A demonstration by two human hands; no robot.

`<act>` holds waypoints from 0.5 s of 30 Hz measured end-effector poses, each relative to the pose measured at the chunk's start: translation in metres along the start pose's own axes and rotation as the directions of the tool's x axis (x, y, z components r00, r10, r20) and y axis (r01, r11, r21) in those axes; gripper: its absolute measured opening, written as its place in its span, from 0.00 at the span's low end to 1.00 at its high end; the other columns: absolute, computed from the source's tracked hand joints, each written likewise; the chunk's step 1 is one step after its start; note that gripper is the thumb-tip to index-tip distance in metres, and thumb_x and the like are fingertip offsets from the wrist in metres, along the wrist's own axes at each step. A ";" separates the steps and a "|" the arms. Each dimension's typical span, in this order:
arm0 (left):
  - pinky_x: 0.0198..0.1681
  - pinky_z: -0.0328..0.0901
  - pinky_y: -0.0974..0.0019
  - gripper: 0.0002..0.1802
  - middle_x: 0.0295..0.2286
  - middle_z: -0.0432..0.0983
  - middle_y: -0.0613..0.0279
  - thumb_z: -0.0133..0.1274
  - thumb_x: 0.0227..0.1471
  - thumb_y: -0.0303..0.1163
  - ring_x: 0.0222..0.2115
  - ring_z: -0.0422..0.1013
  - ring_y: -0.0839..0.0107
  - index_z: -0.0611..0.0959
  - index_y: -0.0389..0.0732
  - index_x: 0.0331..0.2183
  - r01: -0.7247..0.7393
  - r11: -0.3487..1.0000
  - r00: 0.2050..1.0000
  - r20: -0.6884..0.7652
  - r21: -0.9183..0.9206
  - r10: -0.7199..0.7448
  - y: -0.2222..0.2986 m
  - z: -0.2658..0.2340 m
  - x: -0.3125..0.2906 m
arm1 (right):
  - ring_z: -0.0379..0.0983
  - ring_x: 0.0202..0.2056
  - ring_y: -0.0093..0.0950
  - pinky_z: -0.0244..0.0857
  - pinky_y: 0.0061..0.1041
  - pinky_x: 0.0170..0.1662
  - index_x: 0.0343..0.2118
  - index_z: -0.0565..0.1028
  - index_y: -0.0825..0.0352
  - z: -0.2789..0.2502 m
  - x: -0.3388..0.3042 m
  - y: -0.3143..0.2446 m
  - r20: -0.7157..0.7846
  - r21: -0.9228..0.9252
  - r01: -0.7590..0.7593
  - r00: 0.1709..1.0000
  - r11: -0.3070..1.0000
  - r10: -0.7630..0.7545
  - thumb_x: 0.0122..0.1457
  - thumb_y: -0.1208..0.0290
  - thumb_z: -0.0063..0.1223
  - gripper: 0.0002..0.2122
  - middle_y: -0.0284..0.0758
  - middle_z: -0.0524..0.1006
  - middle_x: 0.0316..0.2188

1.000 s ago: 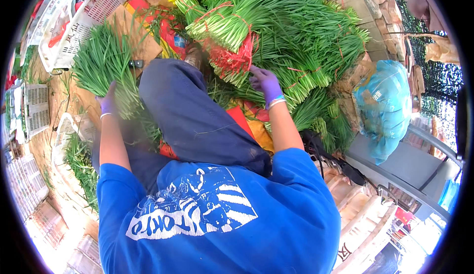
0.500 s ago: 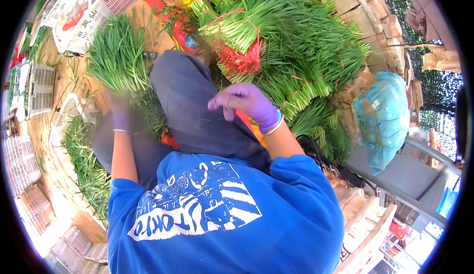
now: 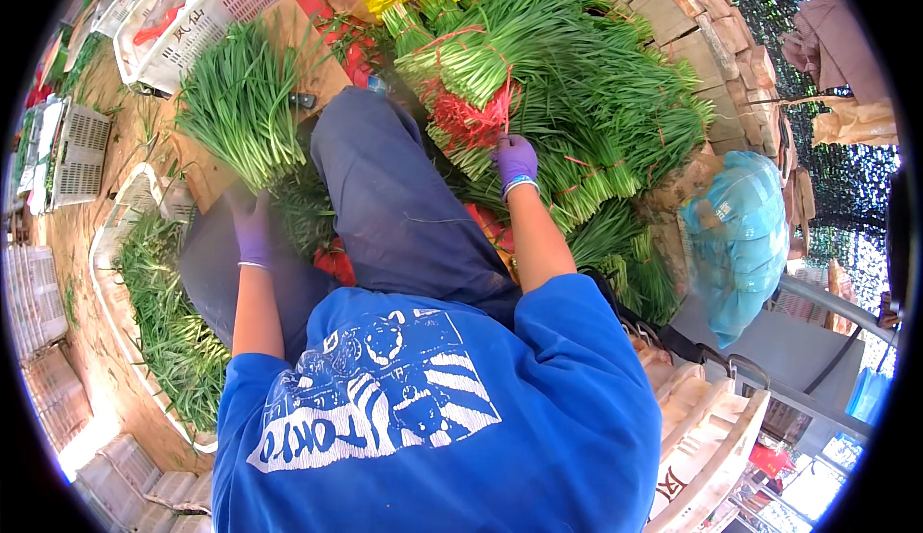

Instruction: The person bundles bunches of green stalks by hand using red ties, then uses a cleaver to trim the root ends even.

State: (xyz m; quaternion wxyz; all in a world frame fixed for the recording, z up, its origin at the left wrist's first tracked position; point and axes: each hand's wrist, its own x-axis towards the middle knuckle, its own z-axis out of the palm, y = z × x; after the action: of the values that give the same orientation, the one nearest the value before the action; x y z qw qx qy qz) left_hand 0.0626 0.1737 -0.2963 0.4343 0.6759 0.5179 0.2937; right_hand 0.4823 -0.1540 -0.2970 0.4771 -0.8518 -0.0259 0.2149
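My right hand, in a purple glove, is closed at the lower edge of a clump of red ties. A thin red strand runs from the clump down into its fingers. The ties lie on a big heap of green chive bundles, many bound with red bands. My left hand, also gloved in purple, is just below the cut ends of a loose sheaf of chives. Motion blurs its fingers, so whether they touch the stems cannot be made out. A dark handle shows beside the sheaf.
A white crate stands at the far left. Left of my knee, a white-rimmed container holds loose green leaves. A blue plastic bag stands at the right, by stacked bricks. My bent legs lie between the hands.
My right hand has moved forward from over my knee to the red ties and closed on a strand. The left hand has shifted slightly right and nearer, staying below the sheaf.
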 end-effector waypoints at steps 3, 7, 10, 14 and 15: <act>0.56 0.59 0.66 0.52 0.53 0.68 0.42 0.61 0.53 0.38 0.53 0.67 0.60 0.46 0.36 0.66 0.088 0.996 0.996 0.003 0.020 -0.088 -0.009 0.001 0.005 | 0.73 0.18 0.22 0.66 0.22 0.21 0.33 0.76 0.71 -0.001 -0.005 -0.011 0.038 0.052 0.058 0.997 0.997 -0.060 0.63 0.66 0.51 0.11 0.33 0.75 0.19; 0.55 0.60 0.67 0.50 0.55 0.66 0.46 0.60 0.54 0.36 0.53 0.67 0.62 0.47 0.34 0.65 0.008 0.998 0.997 0.071 -0.054 -0.004 -0.018 0.004 0.007 | 0.72 0.18 0.22 0.64 0.21 0.20 0.29 0.75 0.69 -0.007 -0.020 -0.035 0.130 -0.039 0.157 0.980 0.987 -0.151 0.63 0.69 0.49 0.10 0.33 0.74 0.18; 0.55 0.61 0.67 0.48 0.57 0.63 0.49 0.59 0.55 0.34 0.54 0.66 0.64 0.48 0.33 0.65 -0.020 0.994 0.995 0.093 -0.107 0.030 -0.017 0.009 0.007 | 0.77 0.20 0.26 0.69 0.24 0.26 0.31 0.78 0.69 -0.010 -0.032 -0.051 0.128 -0.022 0.113 0.986 0.993 -0.109 0.61 0.64 0.49 0.13 0.38 0.78 0.21; 0.54 0.62 0.67 0.47 0.57 0.63 0.50 0.59 0.55 0.34 0.53 0.67 0.64 0.49 0.33 0.65 -0.024 0.997 0.997 0.076 -0.078 0.030 -0.015 0.009 0.004 | 0.69 0.16 0.22 0.62 0.20 0.20 0.32 0.76 0.69 -0.009 -0.045 -0.045 0.120 0.401 -0.101 0.991 0.910 0.057 0.64 0.59 0.49 0.16 0.32 0.75 0.19; 0.54 0.62 0.67 0.47 0.56 0.64 0.49 0.59 0.55 0.34 0.52 0.67 0.64 0.49 0.33 0.64 -0.021 0.999 0.998 0.052 -0.038 0.023 -0.014 0.008 0.003 | 0.69 0.16 0.23 0.61 0.20 0.19 0.32 0.76 0.69 -0.008 -0.048 -0.036 0.147 0.522 -0.151 0.985 0.839 0.086 0.64 0.57 0.48 0.17 0.32 0.75 0.19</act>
State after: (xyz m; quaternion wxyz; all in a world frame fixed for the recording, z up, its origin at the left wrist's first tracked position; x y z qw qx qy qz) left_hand 0.0640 0.1752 -0.3130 0.4571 0.6809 0.4932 0.2902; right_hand 0.4476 -0.1525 -0.2474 0.6774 -0.6723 0.0594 0.2926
